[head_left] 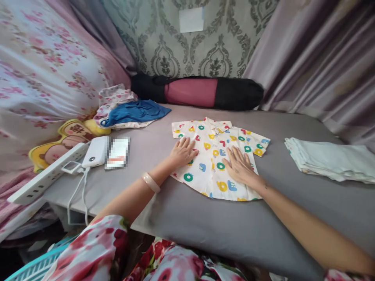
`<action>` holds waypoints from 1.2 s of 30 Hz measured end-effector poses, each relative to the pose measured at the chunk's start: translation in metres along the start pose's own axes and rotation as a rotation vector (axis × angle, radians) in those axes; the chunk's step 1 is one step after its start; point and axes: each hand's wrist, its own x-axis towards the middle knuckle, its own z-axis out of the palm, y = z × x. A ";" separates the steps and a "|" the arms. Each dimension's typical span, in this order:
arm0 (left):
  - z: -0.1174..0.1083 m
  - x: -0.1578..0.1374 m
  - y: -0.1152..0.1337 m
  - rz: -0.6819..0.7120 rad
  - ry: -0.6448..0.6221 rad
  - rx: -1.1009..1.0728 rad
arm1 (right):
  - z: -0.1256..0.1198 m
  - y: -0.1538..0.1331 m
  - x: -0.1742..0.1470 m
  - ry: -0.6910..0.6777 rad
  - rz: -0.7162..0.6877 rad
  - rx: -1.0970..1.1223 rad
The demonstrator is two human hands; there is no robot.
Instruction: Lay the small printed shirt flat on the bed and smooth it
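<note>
A small white child's shirt (215, 140) with coloured shapes lies spread flat, collar away from me, on the grey table (205, 226). My left hand (183, 152) rests palm down on the shirt's left side, fingers spread. Flat on the shirt's middle lies my right hand (238, 166), also with fingers apart. Neither hand grips anything. A pale bangle (150, 182) sits on my left wrist.
A folded pale cloth (328, 158) lies at the right. A blue garment on a floral one (133, 113) sits back left. A black and pink bolster (199, 91) lies along the wall. A power strip (43, 177), a white power bank (95, 153) and cables sit at the left edge.
</note>
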 end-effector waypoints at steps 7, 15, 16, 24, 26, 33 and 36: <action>-0.004 0.038 0.008 -0.084 0.091 0.109 | -0.002 0.012 0.031 0.009 0.057 0.015; 0.019 0.078 0.003 0.054 0.186 0.004 | -0.006 0.030 0.077 0.019 0.148 0.021; 0.021 0.079 0.001 0.047 0.163 -0.012 | -0.007 0.033 0.084 0.021 0.167 0.029; 0.019 0.071 -0.004 -0.015 0.052 -0.003 | -0.012 0.042 0.084 0.004 0.179 0.050; 0.017 0.068 -0.006 -0.004 0.031 -0.006 | -0.012 0.040 0.063 -0.002 0.103 0.040; 0.015 0.066 -0.009 0.040 0.033 -0.006 | -0.014 0.044 -0.017 -0.006 -0.093 0.040; 0.013 0.065 -0.009 0.056 0.043 0.008 | -0.016 0.052 -0.036 -0.007 -0.120 0.049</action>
